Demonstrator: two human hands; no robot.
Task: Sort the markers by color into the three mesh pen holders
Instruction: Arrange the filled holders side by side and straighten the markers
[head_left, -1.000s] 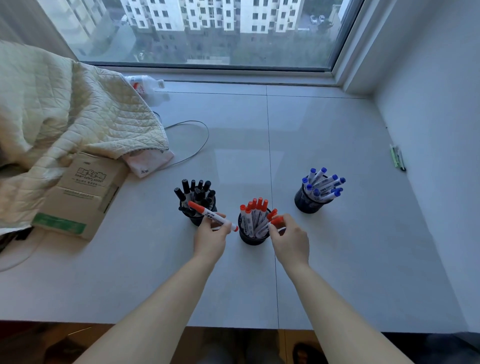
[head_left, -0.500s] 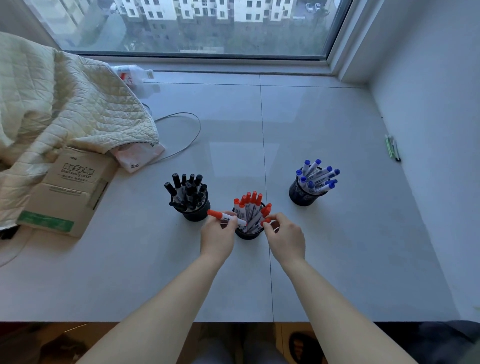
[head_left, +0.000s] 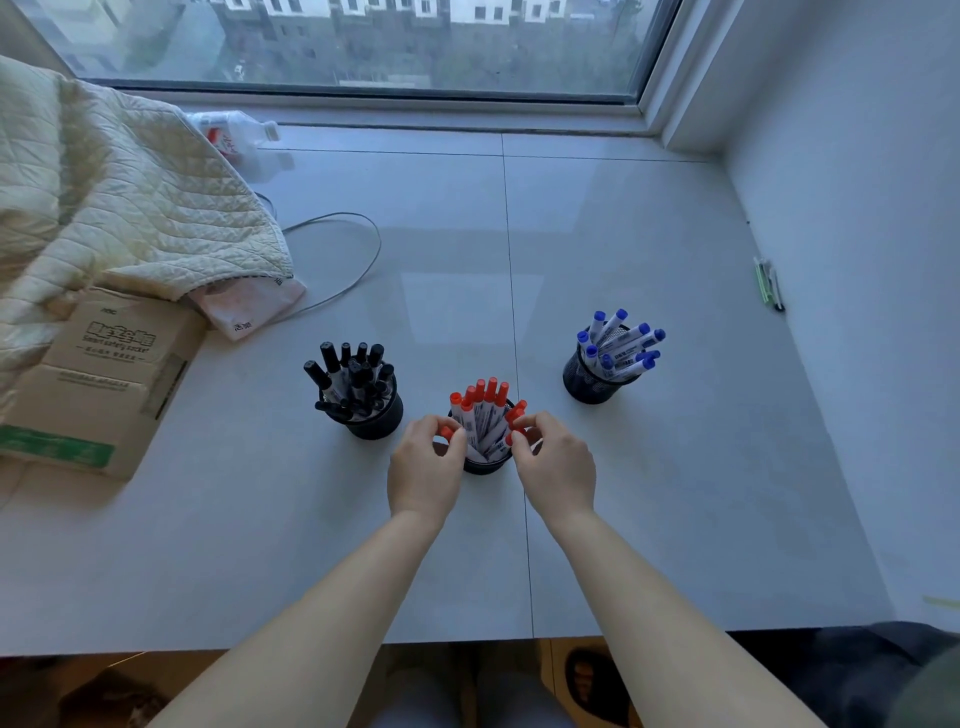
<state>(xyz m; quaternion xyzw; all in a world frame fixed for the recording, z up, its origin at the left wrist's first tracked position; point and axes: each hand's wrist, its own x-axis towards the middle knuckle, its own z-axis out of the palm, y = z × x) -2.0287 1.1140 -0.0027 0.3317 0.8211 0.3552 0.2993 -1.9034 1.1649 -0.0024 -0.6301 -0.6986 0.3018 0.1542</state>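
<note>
Beside the red-marker holder (head_left: 485, 460), the left hand (head_left: 426, 470) has swung its red marker (head_left: 448, 433) from lying crosswise to cap-up at the rim, fingers pinched on it. Right hand (head_left: 556, 465) pinches another red cap (head_left: 517, 415). Beyond: black-marker holder (head_left: 376, 415) left, blue-marker holder (head_left: 592, 384) right. Sorting looks nearly finished.

A cream quilted blanket (head_left: 104, 208) at ten o'clock drapes over a brown cardboard box (head_left: 98, 384). A clear plastic bottle (head_left: 234, 136) lies at eleven o'clock; a thin grey cable (head_left: 358, 260) loops nearby.
</note>
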